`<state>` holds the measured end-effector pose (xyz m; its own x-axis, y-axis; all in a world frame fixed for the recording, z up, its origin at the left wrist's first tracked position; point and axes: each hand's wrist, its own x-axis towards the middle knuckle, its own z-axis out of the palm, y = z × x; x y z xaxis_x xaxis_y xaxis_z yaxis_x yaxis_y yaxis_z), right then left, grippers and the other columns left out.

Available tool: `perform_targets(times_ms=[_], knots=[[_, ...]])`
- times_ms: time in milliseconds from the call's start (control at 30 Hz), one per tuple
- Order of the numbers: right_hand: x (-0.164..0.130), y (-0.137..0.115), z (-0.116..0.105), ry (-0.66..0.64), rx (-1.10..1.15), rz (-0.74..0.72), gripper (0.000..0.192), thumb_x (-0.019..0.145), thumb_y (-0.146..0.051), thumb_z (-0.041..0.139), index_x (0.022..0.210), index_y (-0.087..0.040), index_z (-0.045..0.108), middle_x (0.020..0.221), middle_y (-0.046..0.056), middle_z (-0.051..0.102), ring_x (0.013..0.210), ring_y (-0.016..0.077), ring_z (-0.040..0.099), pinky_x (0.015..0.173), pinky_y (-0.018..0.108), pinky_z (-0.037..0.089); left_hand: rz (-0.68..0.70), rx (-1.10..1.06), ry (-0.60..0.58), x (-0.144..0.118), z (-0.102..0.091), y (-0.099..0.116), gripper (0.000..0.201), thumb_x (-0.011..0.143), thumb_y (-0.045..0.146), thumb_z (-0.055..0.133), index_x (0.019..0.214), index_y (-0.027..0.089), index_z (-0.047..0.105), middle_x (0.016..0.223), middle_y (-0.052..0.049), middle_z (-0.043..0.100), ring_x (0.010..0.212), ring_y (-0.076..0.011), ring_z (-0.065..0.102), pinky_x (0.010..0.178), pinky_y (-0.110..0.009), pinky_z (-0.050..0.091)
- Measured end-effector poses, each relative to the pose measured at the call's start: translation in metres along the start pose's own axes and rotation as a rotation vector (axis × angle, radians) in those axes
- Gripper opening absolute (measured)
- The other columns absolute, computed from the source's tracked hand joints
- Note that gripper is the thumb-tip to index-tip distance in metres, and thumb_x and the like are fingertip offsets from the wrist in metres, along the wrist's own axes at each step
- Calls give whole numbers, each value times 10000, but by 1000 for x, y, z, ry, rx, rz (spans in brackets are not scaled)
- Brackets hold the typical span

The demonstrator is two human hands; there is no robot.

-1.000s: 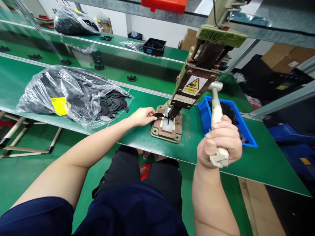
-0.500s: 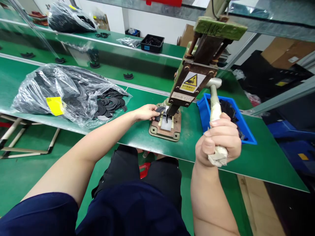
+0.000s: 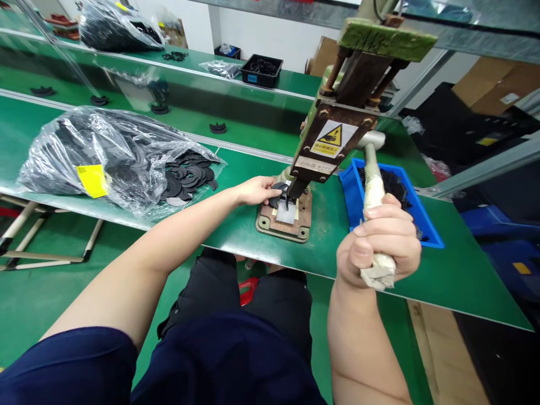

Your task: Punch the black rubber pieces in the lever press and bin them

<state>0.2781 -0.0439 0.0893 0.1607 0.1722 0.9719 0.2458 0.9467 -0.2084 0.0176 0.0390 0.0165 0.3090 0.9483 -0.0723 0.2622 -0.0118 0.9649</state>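
The left hand [image 3: 255, 190] pinches a black disc [image 3: 277, 188] in its fingers, holding it on the base of the press [image 3: 287, 216] near the worktop's [image 3: 253, 236] front edge. The right hand [image 3: 382, 242] is clenched around the press lever [image 3: 371, 180].

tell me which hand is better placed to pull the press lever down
Right. The right hand is already closed around the wrapped lever handle of the press. The left hand is occupied holding the black part at the die on the base plate.
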Motion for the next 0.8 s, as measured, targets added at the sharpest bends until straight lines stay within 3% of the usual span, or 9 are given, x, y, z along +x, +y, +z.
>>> perform_targets(times_ms=[233, 400, 800], knots=[[0, -1, 0, -1, 14, 9, 331, 853, -422, 725, 690, -250, 495, 642, -68, 529, 822, 153, 662, 1062, 547, 558, 0, -11, 28, -2, 4, -2, 344, 904, 432, 833, 808, 168, 633, 724, -6, 686, 535, -102, 621, 545, -227, 462], [0, -2, 3, 35, 21, 9, 334, 841, -404, 731, 669, -246, 492, 617, -65, 508, 795, 150, 650, 1044, 522, 561, -49, -31, 62, 0, 6, -4, 380, 909, 413, 840, 748, 175, 592, 584, 15, 612, 490, -89, 569, 506, -204, 400], [0, -2, 1, 22, -17, 27, 357, 861, -419, 726, 674, -259, 467, 616, -61, 491, 789, 156, 640, 1052, 523, 568, -384, -80, 26, 4, 6, 15, 405, 845, 443, 908, 718, 174, 632, 490, -13, 617, 425, -115, 583, 428, -207, 325]])
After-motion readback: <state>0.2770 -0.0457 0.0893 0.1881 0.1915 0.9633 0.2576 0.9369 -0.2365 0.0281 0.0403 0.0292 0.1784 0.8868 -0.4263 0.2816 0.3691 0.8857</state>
